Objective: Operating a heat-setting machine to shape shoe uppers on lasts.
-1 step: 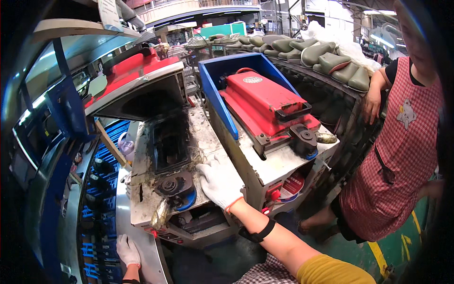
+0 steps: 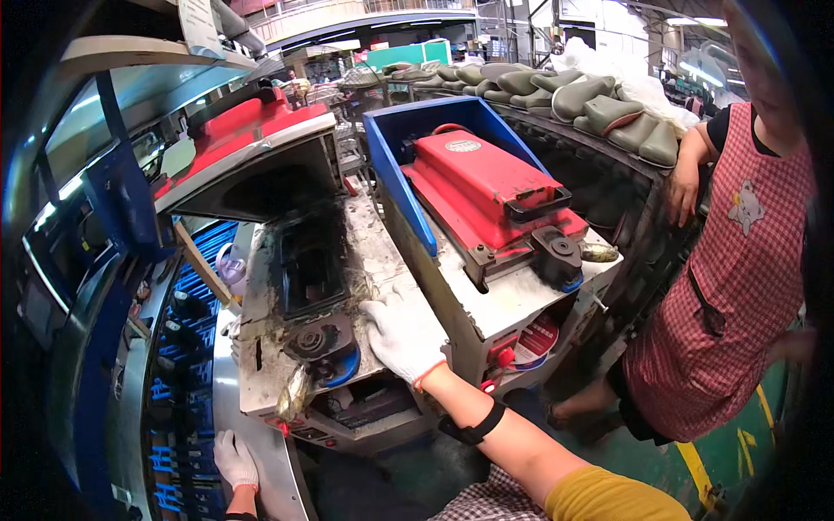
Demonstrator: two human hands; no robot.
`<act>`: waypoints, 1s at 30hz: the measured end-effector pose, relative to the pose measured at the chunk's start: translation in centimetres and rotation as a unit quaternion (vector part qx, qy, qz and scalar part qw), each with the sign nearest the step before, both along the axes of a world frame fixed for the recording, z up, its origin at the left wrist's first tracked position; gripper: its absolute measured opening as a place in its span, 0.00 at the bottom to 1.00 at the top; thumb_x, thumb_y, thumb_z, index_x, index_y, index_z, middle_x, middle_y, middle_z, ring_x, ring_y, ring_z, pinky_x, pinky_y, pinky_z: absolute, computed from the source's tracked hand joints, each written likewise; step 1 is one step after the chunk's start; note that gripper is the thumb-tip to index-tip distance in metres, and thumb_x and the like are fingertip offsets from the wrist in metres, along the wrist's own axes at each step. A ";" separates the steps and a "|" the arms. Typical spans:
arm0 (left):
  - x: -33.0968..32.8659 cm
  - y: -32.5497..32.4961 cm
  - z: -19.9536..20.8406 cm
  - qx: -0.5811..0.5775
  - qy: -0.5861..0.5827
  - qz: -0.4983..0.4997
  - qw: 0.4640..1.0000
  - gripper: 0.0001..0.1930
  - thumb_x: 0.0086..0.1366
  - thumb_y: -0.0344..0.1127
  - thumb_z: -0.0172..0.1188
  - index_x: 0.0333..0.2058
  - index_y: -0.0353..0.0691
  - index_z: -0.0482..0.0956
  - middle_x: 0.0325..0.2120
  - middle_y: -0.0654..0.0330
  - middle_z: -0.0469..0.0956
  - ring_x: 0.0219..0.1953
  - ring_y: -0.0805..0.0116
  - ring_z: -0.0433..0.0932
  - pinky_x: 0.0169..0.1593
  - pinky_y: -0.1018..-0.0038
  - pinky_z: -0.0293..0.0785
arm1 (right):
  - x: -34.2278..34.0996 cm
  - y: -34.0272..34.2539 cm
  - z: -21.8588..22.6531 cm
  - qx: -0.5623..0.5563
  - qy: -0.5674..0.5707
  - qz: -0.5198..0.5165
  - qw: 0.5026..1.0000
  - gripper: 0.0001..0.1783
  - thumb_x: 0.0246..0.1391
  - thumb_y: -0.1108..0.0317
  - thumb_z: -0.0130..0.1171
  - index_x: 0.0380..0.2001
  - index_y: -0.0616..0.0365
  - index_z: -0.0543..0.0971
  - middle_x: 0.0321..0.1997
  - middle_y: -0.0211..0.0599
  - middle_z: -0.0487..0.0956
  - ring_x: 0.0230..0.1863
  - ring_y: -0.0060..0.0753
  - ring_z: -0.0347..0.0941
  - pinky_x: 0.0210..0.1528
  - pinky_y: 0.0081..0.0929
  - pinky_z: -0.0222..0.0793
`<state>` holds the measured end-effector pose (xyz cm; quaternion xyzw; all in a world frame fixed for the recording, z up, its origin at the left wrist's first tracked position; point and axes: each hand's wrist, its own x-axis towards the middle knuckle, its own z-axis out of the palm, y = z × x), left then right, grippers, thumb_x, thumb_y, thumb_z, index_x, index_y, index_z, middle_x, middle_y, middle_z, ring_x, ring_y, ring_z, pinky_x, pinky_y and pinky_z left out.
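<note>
My right hand (image 2: 404, 334), in a white knit glove, lies flat with its fingers stretched out on the worn white top of a machine (image 2: 378, 234). It holds nothing. Just left of it are a black metal latch (image 2: 320, 340) with a blue lower edge and a dark rectangular opening (image 2: 311, 273). The red lid (image 2: 261, 126) of this machine stands raised behind the opening. Lower left, my left hand (image 2: 234, 460), gloved too, rests with extended fingers on the edge of a bare metal table (image 2: 265, 469). No object shows in it.
To the right stands a second machine with its red lid (image 2: 491, 178) down inside a blue guard (image 2: 395, 182). Beyond it, a rack carries many green clogs (image 2: 608, 113). A person in a red checked apron (image 2: 695, 321) stands at right. Blue racking (image 2: 195, 286) runs along the left.
</note>
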<state>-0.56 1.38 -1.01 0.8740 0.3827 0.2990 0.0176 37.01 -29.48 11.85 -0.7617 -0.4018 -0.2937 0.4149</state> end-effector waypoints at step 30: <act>-0.5 -1.3 1.4 0.013 0.059 0.002 0.998 0.19 0.75 0.41 0.56 0.54 0.34 0.84 0.56 0.41 0.82 0.60 0.44 0.78 0.68 0.57 0.70 | -0.1 -0.1 0.2 -0.046 0.001 -0.003 0.999 0.13 0.54 0.67 0.62 0.44 0.54 0.84 0.39 0.44 0.80 0.53 0.52 0.72 0.59 0.47 0.67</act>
